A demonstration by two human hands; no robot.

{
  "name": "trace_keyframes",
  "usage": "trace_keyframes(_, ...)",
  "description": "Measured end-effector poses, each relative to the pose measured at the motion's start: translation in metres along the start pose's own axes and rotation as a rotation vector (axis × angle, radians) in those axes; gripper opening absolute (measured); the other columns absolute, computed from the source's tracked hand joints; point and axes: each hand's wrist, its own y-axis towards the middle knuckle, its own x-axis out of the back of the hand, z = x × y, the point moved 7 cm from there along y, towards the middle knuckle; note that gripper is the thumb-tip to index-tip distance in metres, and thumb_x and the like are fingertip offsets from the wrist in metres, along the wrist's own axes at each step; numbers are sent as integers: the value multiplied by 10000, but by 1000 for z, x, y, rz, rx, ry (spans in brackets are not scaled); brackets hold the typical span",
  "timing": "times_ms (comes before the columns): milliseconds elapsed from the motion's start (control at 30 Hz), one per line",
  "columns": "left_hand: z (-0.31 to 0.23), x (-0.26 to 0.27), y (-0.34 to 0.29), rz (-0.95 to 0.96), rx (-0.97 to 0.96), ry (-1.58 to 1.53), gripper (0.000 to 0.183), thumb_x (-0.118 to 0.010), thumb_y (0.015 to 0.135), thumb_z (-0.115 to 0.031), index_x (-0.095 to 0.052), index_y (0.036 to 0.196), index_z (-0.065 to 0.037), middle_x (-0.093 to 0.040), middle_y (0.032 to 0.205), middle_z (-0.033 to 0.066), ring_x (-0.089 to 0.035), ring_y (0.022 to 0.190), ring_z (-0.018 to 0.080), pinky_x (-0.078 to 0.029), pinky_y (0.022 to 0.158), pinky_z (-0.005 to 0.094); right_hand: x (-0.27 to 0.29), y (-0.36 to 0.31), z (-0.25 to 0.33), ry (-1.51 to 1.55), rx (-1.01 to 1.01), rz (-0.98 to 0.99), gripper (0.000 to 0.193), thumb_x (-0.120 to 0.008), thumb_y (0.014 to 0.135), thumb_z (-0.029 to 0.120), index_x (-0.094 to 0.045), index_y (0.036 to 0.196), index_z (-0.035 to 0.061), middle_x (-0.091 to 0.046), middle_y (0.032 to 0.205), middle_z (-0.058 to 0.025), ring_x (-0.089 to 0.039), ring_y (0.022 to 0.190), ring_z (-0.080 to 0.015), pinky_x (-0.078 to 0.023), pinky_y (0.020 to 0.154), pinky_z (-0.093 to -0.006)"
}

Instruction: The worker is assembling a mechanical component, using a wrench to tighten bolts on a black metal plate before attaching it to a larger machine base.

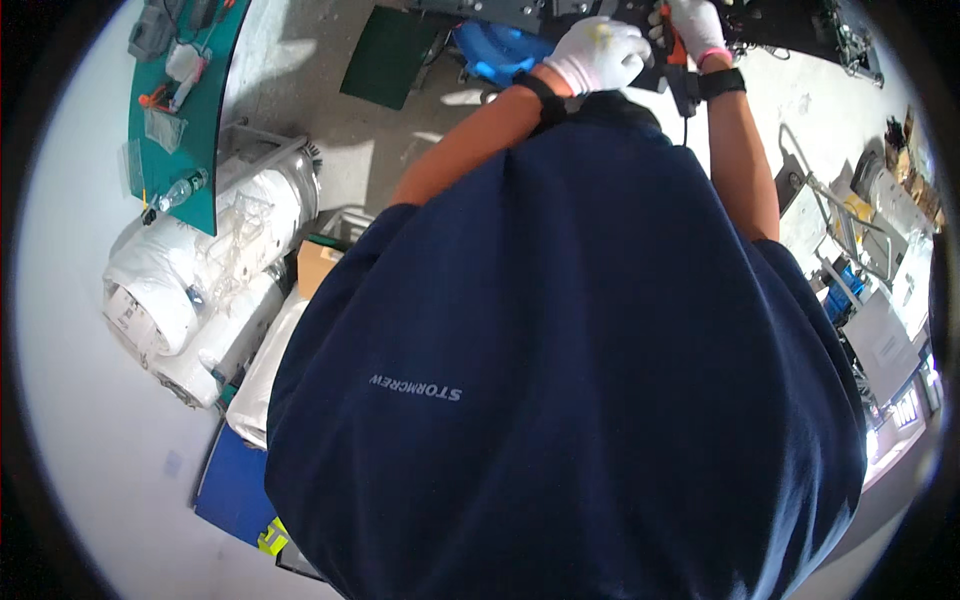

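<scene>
Both hands wear white work gloves and are at the top of the view, by a black metal frame (790, 22). My right hand (697, 28) is wrapped round an orange-and-black hand-held power tool (680, 75). A thin cord hangs from the tool's lower end. Just left of it, my left hand (600, 55) has its fingers curled in toward the frame's near edge. Whatever its fingertips may hold is hidden. The tool's working end is cut off by the picture's upper edge.
A blue plastic object (500, 50) sits below the frame, left of my left hand. Further left are a dark green panel (390, 60) and a green-topped table (190, 120) with tools and a bottle. White wrapped rolls (235, 230) lie below that. Metal racks (850, 230) stand right.
</scene>
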Motion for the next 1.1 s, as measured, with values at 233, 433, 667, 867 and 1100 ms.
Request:
trace_keyframes(233, 1, 11, -3, -26, 110, -82, 128, -607, 842, -115, -724, 806, -148, -711, 820, 21, -676, 672, 254, -542, 636, 390, 5, 53, -55, -430, 187, 205, 448, -546, 1003, 455, -720, 816, 88, -696, 738, -193, -708, 686, -339, -537, 559, -398)
trace_keyframes(433, -17, 11, 5, -217, -15, 37, 83, -617, 794, -72, -686, 786, -118, -690, 785, 34, -652, 651, 243, -518, 604, 371, 9, 66, -50, -557, 194, 358, 592, -593, 957, 547, -716, 771, -2, -668, 675, -218, -704, 668, -346, -524, 627, -449)
trace_keyframes(667, -14, 11, 10, -145, 349, 80, 130, -599, 751, -72, -712, 735, -134, -676, 742, 48, -625, 626, 273, -507, 611, 398, 27, 77, -10, -620, 394, 523, 624, -657, 900, 584, -691, 764, -24, -647, 661, -228, -694, 662, -371, -517, 623, -457)
trace_keyframes(867, -15, 9, 5, -189, 514, 84, 160, -586, 734, -100, -740, 771, -120, -687, 749, 85, -653, 708, 313, -519, 673, 423, 19, 100, 14, -799, 812, 753, 628, -664, 892, 604, -695, 781, -14, -665, 686, -211, -685, 686, -390, -523, 648, -466)
trace_keyframes(1100, -11, 4, 11, -283, 750, -21, 220, -533, 737, -35, -744, 797, -55, -731, 794, 105, -706, 750, 259, -552, 715, 350, 4, 144, 17, -940, 617, 970, 403, -666, 923, 416, -726, 791, 40, -620, 574, -76, -625, 533, -199, -469, 548, -405)
